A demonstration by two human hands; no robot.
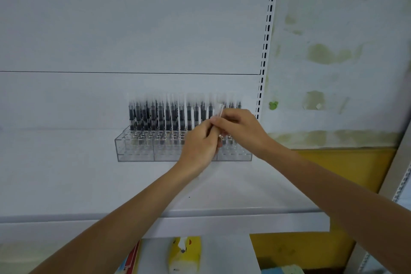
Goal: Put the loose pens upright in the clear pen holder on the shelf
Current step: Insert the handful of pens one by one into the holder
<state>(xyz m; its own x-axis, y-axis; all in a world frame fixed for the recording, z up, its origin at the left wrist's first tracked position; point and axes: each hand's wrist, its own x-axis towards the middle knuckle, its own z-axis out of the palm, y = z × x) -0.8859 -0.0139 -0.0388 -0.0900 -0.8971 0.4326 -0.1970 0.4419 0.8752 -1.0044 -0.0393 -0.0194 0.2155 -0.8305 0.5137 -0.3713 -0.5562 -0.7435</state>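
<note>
- White shelf: clear pen holder is seated at the back, near the panel.
- Standing pens: rear rows filled; neighbours could be knocked askew if an insert is forced at a tilt.
- Left hand, right hand: extended over the holder's right part, fingers curled, touching.
- Loose pen: pinched between both hands, tilted, not yet seated.

A single head-worn camera looks forward, slightly down, close to the white shelf, whose back panel fills the frame's upper left.
</note>
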